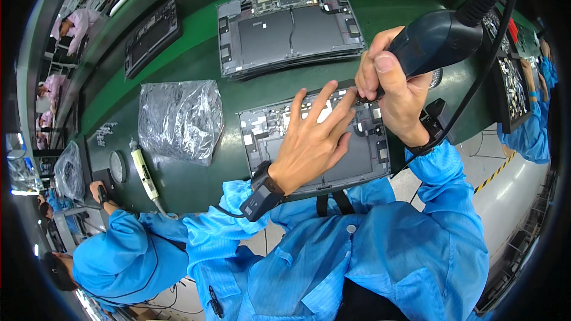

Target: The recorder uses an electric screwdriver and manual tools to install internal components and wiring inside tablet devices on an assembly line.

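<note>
Laptop base, a flat dark-grey rectangular shell with its battery and circuit boards bare (355,157), lies on the green-topped workbench (193,187) right in front of a person in a blue smock. From where we stand, the left hand (318,137) spreads its fingers wide and flat across the upper middle of the shell, holding nothing that shows. The right hand (399,86) is wrapped around a thick black corded power tool (437,44), its nose pointed down at the base's far edge, just beside the left fingertips. Whether the tip meets a fastener there cannot be told; fingers hide it.

The job on this unit appears partway through. Battery and boards sit in place inside the shell, and no cover lies over them. How many fastening points are finished, and how many wait, is too small and too covered to count.

Behind it, a neat stack of similar dark-grey open bases (291,30) is within reach; whether those are finished or waiting, the scene does not say. Another black open shell (153,37) leans farther left. Off to the left, a crumpled clear plastic bag (181,120), a slim cream-coloured corded tool (144,172) and a small round dish (118,166) lie apart from the hands, near a co-worker in a blue smock (128,255).
</note>
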`<state>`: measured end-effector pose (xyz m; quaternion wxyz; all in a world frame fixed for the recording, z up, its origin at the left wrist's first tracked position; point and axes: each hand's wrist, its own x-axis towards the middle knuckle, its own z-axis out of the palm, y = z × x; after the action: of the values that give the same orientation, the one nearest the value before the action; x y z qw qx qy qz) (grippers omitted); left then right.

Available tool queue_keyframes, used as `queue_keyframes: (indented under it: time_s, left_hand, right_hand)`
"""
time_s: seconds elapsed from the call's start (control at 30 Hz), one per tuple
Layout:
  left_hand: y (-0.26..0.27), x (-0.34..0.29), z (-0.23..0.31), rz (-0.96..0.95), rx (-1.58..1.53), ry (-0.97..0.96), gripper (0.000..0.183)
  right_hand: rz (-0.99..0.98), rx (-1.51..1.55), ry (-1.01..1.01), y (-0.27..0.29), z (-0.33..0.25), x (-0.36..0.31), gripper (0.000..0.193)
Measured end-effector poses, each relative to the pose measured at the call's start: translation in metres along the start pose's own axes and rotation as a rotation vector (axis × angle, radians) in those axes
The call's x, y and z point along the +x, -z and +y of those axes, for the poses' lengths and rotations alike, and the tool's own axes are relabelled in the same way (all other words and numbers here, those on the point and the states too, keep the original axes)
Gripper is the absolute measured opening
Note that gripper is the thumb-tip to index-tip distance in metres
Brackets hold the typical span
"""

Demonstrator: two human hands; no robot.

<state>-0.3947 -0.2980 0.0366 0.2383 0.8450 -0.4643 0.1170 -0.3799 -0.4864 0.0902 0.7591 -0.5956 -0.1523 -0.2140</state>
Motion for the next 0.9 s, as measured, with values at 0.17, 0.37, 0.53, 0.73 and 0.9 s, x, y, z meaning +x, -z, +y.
queue_keyframes:
  time_s: [0.17, 0.37, 0.53, 0.73, 0.9]
  left_hand:
    - [0.0005, -0.0012, -0.0005, -0.053, 0.015, -0.007, 0.044]
    - [0.0032, -0.0035, -0.0008, -0.058, 0.02, 0.007, 0.047]
    - [0.0019, -0.0007, -0.0002, -0.07, 0.017, 0.01, 0.049]
    - [0.0001, -0.0027, -0.0007, -0.056, 0.013, 0.017, 0.049]
    - [-0.001, -0.0025, -0.0006, -0.049, 0.005, 0.025, 0.047]
  right_hand:
    - [-0.002, -0.015, -0.018, 0.0003, 0.0023, -0.0044, 0.019]
    - [-0.018, 0.002, -0.021, -0.0033, 0.0058, -0.0053, 0.019]
    - [-0.015, -0.022, -0.007, -0.0024, 0.0057, -0.0056, 0.018]
    - [-0.047, -0.039, -0.003, -0.0032, 0.0057, -0.0069, 0.018]
    - [-0.043, -0.052, -0.047, -0.005, 0.0049, -0.0098, 0.018]
